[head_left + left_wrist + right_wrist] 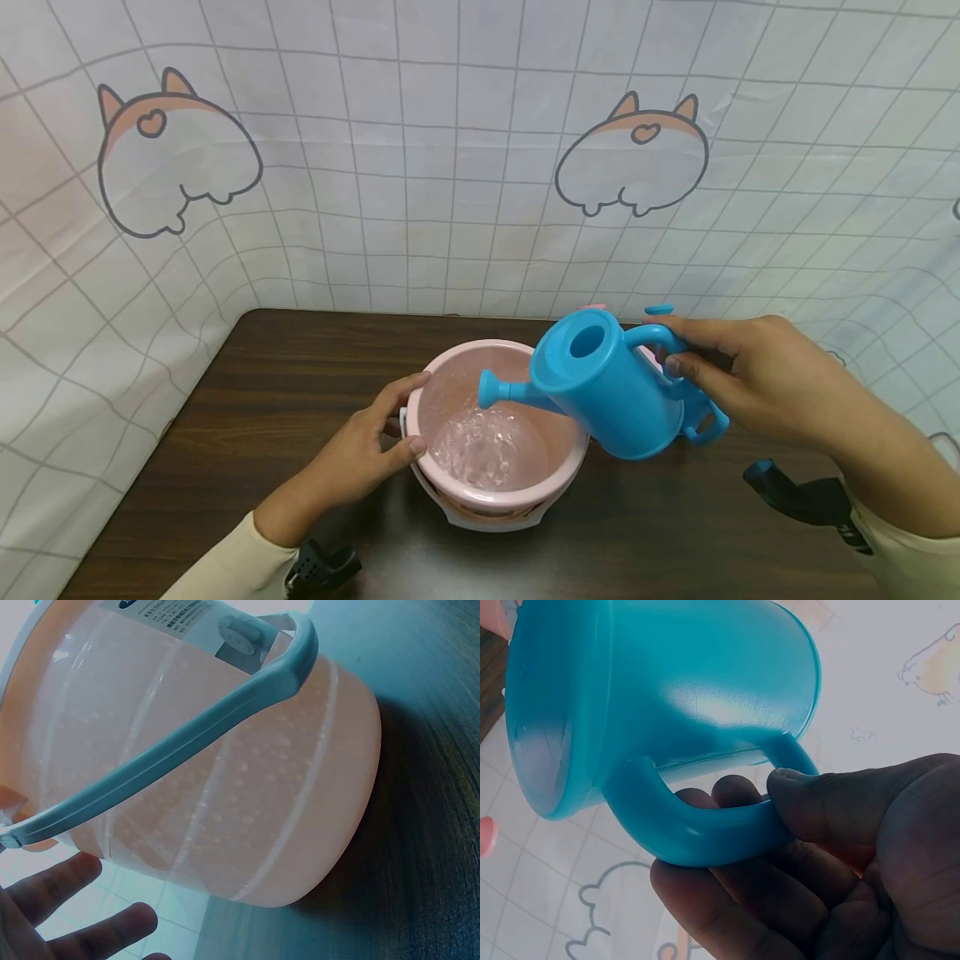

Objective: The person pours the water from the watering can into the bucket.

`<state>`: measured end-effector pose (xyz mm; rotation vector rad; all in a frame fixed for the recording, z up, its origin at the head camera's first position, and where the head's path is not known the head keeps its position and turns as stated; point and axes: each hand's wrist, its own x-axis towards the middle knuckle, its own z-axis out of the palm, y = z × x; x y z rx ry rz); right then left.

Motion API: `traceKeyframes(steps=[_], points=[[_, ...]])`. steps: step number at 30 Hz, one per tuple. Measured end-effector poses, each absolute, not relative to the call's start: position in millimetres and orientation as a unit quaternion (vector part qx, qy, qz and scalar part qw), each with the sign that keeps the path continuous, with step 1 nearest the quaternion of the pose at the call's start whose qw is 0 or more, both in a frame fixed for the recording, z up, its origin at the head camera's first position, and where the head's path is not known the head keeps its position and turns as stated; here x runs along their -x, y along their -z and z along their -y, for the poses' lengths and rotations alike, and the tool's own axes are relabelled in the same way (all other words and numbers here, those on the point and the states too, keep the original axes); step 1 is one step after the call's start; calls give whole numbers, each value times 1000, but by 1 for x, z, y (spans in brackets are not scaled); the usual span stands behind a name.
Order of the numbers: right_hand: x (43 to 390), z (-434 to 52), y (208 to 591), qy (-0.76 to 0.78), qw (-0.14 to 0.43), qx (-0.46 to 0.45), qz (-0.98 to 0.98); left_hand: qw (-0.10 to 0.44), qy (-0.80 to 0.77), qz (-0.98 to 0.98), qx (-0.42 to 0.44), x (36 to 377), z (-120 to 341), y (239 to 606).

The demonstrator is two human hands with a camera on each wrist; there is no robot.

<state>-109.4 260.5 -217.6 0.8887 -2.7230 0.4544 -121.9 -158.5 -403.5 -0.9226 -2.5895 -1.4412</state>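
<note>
Over pink bucket on table: blue watering can tilted, gripped by right hand; left hand steadying rim, fingers loosely spread. Water pooled inside, apparently partway poured.

A bucket stands on the desk, near its front edge and about midway across. Water lies in the bucket. The left hand rests against the bucket's left side. The watering can hangs tilted over the bucket's right rim, spout above the water, held from the right by the right hand. A curtain hangs behind the desk.
</note>
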Motion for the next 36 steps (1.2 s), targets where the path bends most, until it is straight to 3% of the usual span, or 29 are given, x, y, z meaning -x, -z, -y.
traceKeyframes(steps=[36], points=[[109,-260,219,-162,136,-322,923,18,465,832,303,122,159,404]])
